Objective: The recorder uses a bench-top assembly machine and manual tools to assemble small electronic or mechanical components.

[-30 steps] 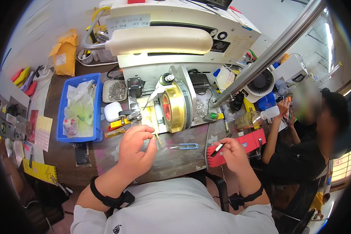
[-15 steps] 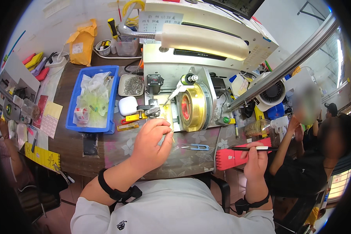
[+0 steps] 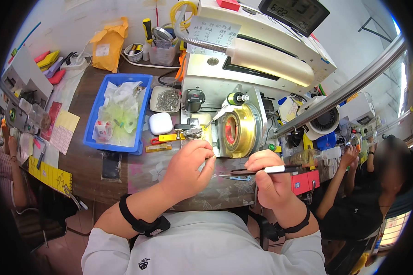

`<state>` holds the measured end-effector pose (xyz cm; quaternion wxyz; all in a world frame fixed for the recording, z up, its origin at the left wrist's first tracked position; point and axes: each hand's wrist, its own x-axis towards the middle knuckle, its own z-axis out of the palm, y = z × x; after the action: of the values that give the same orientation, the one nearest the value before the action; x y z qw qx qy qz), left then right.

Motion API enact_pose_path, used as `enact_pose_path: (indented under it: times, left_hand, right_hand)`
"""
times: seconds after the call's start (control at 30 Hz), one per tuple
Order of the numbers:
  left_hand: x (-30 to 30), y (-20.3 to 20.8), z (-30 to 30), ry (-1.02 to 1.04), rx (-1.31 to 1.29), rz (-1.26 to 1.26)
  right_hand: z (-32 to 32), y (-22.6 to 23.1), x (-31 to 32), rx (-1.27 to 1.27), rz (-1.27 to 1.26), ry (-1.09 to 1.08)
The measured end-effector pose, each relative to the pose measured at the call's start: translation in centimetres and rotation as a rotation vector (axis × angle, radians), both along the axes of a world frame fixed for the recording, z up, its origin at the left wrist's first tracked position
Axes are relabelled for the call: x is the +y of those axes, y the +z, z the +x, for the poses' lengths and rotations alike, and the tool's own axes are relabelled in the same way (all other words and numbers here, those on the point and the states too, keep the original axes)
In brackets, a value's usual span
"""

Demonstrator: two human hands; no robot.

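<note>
Nearest, the right hand (image 3: 273,185) grips a slim black tweezer-like tool with a white middle section (image 3: 274,169) between thumb and fingers; half a second ago it was farther right, over the red pad. Its dark tip now points left toward the left hand (image 3: 190,172), which suggests both hands are closing on one small spot. The left hand's thumb and forefinger pinch together at the machine's front edge; whether anything sits between them I cannot tell. Blue-handled metal snips (image 3: 240,178) lie on the table just beyond the tool. Farther off, left of the machine's gold-coloured wheel (image 3: 245,130), a blue rectangular plastic tray (image 3: 145,105) holds crumpled translucent bags (image 3: 124,96) and a white-and-red roll (image 3: 103,129). A pale squarish dish (image 3: 165,110) beside it contains small metal pieces (image 3: 166,98). At the back, a small round white basket (image 3: 134,57) holds yellow-and-black cylinders (image 3: 136,48).
</note>
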<state>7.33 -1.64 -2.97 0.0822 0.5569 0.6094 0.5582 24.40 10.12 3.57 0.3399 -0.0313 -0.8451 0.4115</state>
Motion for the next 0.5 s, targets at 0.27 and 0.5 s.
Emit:
enact_pose_path:
  times: [0.27,0.5]
  left_hand:
    - [-0.1,0.2,0.1,0.011,0.117,0.100]
    - [0.0,0.2,0.0,0.012,0.153,0.126]
  right_hand:
    - [-1.5,-0.3,0.3,-0.009,0.060,-0.069]
    - [-1.8,-1.2,0.5,-0.040,0.039,-0.046]
